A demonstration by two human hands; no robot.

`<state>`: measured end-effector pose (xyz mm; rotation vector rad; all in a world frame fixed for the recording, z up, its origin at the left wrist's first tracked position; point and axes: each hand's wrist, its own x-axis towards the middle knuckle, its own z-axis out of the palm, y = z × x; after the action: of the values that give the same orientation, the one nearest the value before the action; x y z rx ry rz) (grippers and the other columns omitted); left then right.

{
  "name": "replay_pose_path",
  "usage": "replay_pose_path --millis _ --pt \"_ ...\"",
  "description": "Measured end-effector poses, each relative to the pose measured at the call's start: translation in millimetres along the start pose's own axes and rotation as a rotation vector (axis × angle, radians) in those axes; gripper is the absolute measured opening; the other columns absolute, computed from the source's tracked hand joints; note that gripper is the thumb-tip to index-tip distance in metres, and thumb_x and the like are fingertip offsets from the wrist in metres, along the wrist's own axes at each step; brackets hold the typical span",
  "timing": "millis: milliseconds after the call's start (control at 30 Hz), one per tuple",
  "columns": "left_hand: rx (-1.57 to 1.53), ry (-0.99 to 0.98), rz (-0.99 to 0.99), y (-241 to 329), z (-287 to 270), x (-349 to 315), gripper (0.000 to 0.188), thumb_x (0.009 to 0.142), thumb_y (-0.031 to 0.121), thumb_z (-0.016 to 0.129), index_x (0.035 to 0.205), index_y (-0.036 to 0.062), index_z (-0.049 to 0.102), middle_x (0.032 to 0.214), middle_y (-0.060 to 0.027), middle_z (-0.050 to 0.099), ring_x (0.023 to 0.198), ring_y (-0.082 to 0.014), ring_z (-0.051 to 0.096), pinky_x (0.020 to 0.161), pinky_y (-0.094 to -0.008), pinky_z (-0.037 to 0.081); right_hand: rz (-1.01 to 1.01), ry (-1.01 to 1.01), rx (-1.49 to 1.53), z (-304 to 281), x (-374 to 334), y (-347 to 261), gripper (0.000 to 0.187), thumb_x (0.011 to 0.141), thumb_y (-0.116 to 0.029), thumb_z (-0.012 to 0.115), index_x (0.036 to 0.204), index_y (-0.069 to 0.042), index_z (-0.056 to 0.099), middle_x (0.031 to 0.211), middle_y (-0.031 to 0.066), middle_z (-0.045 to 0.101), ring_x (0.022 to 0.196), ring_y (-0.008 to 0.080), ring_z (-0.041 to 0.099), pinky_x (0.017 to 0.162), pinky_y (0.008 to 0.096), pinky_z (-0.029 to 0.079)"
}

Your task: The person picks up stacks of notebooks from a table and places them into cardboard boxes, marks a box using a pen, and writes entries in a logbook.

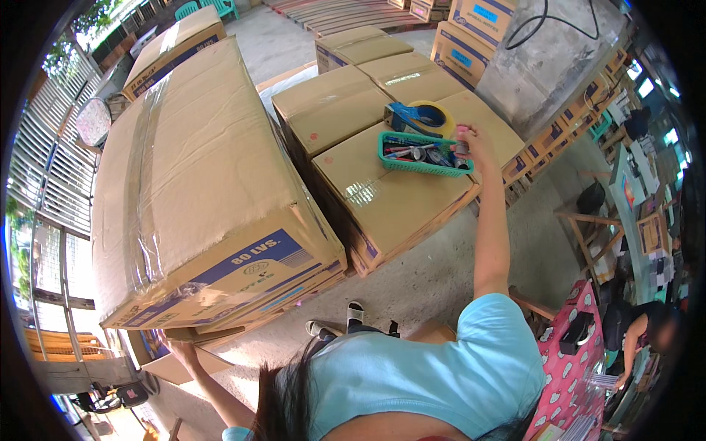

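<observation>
My right hand [476,149] is at the right end of a green plastic basket [426,169], its fingers closed round a small pink-topped container [462,132]. Pens, markers and other small things fill the basket, which rests on a taped carton [390,202]. Behind it lies a blue tape dispenser [401,116] with a yellow-edged roll of tape [446,116]. Low on the left, my left hand [180,350] reaches to an open carton [173,367] under the big cartons. The carton's edge and flap partly hide its fingers, so I cannot make out their grip.
A tall stack of large cartons [198,162] stands at the left, with more cartons [467,44] at the back right. A grey slab [551,66] bears a black cable. At right, a person [636,331] bends beside a pink patterned cloth [570,360]. Wooden pallets [346,18] lie behind.
</observation>
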<state>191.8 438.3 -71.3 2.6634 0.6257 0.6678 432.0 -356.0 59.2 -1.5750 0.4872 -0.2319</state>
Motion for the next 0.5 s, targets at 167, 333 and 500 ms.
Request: replay_pose_path --millis 167,333,500 --pt "-0.182 0.029 -0.036 42 6 7 0.06 0.081 0.047 0.056 0.119 0.0011 0.052 0.117 -0.0193 0.056 0.106 -0.034 0.053 0.089 -0.0418 0.038 -0.639 -0.176 -0.552 33 -2 -10 0.013 0.072 -0.008 0.065 0.084 -0.006 0.058 0.075 0.0081 0.058 0.077 0.0217 0.062 0.067 0.0319 0.048" --pt "-0.087 0.057 -0.071 39 3 4 0.057 0.08 0.047 0.057 0.114 0.0011 0.055 0.112 -0.0178 0.059 0.104 -0.0336 0.054 0.088 -0.0417 0.039 -0.924 -0.606 -1.235 95 -5 -23 0.017 0.063 -0.004 0.067 0.077 -0.01 0.059 0.076 0.0038 0.06 0.077 0.0235 0.061 0.066 0.036 0.048" --pt "-0.055 -0.041 -0.085 21 8 8 0.059 0.08 0.047 0.056 0.116 0.0016 0.054 0.116 -0.018 0.057 0.108 -0.0339 0.051 0.091 -0.0423 0.038 -0.945 -0.736 -1.476 105 23 -10 0.014 0.064 -0.005 0.064 0.075 -0.011 0.059 0.075 0.005 0.06 0.076 0.025 0.061 0.064 0.0392 0.047"
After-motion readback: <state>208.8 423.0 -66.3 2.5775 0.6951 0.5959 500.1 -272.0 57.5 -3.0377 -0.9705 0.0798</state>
